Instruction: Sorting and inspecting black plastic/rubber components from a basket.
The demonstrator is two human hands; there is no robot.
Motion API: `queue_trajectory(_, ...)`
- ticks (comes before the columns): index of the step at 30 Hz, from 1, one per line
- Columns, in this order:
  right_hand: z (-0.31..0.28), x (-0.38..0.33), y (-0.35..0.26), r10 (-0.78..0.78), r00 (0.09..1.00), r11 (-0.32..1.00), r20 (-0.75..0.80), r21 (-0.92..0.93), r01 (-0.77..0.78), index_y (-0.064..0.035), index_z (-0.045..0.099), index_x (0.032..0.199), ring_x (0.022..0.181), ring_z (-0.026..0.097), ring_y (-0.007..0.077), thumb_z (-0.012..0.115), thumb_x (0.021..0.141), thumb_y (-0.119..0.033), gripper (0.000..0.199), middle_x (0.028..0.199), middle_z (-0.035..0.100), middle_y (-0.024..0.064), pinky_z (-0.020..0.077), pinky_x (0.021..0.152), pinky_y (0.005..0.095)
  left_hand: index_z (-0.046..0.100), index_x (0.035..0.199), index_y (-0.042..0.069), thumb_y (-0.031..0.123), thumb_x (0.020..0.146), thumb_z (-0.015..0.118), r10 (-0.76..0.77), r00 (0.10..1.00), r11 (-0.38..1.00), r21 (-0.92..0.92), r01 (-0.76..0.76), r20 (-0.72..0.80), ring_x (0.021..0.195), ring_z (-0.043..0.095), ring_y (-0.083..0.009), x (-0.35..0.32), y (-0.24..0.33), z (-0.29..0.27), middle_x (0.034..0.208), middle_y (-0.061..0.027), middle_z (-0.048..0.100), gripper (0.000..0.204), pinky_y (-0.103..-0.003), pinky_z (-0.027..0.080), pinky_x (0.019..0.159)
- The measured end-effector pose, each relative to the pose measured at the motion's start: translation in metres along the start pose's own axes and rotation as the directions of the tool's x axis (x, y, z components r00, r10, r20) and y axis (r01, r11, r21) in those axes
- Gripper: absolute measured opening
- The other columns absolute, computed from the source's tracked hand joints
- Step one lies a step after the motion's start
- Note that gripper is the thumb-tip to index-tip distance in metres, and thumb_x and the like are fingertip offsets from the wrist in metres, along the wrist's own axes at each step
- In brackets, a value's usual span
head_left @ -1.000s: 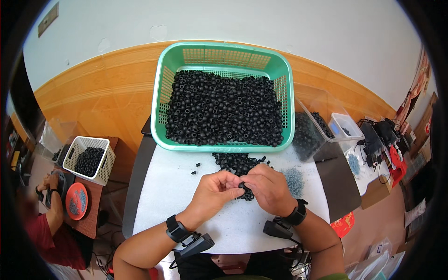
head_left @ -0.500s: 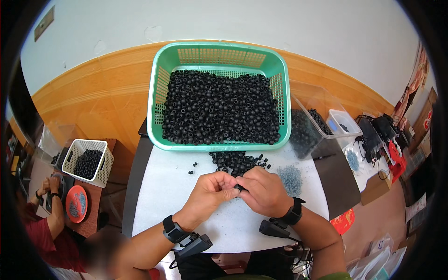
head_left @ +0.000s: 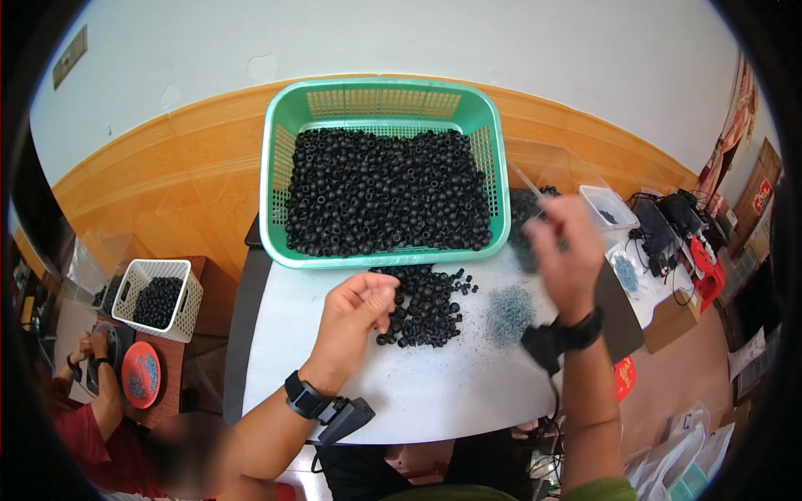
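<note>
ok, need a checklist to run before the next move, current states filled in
1. Hands apart: ok. Left hand is by the loose black pile; right hand is raised, in front of the clear bin in this view.
2. Left grip empty: cannot tell; curled fingers hide it.
3. Right grip empty: cannot tell; blurred.
4. Green basket upright, its black pieces inside the rim: ok.
5. Loose black pile gathered: not ok; a few pieces lie off its right side.
6. Blue-grey granules contained: not ok; specks spread over the white tabletop.
</note>
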State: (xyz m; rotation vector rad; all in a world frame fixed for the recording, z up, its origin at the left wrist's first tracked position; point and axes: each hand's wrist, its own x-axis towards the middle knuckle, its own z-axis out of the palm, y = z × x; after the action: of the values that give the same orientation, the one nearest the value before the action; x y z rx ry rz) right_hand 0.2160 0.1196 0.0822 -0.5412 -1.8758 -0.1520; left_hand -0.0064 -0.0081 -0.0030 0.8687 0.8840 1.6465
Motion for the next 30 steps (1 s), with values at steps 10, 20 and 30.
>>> queue_trajectory(10, -0.023, 0.017, 0.08, 0.031, 0.998, 0.931, 0.055, -0.364, -0.009, 0.0019, 0.057, 0.086, 0.076, 0.053, 0.0321, 0.065, 0.071, 0.0, 0.017, 0.08, 0.057, 0.0142, 0.0438, 0.068, 0.0389, 0.057, 0.097, 0.003, 0.019, 0.091, 0.055, 0.011, 0.974, 0.998, -0.05, -0.022, -0.224, 0.054, 0.04, -0.0048, 0.01, 0.002, -0.004, 0.07, 0.0006, 0.052, 0.017, -0.021, 0.034, 0.048)
queue_trajectory(20, 0.046, -0.065, -0.064, -0.33, 0.596, 0.942, 0.732, 0.3, 0.153, -0.0034, 0.062, 0.093, 0.084, 0.053, 0.0237, 0.068, 0.07, -0.01, 0.025, 0.086, 0.051, 0.0074, 0.0481, 0.061, 0.0327, 0.058, 0.096, 0.002, 0.017, 0.091, 0.055, -0.034, 0.987, 0.999, 0.002, 0.034, -0.16, 0.053, 0.042, -0.0042, 0.008, -0.003, -0.003, 0.068, 0.0021, 0.052, 0.016, -0.02, 0.035, 0.046)
queue_trajectory(30, 0.053, -0.068, -0.054, -0.297, 0.716, 0.897, 0.631, 0.442, -0.018, -0.0013, 0.056, 0.083, 0.081, 0.054, 0.0219, 0.065, 0.071, -0.002, 0.015, 0.086, 0.051, 0.0087, 0.048, 0.06, 0.03, 0.06, 0.093, 0.002, 0.012, 0.09, 0.054, -0.04, 0.993, 0.996, 0.077, 0.049, -0.111, 0.056, 0.045, -0.004, 0.005, -0.004, -0.001, 0.069, 0.0014, 0.053, 0.012, -0.02, 0.038, 0.048)
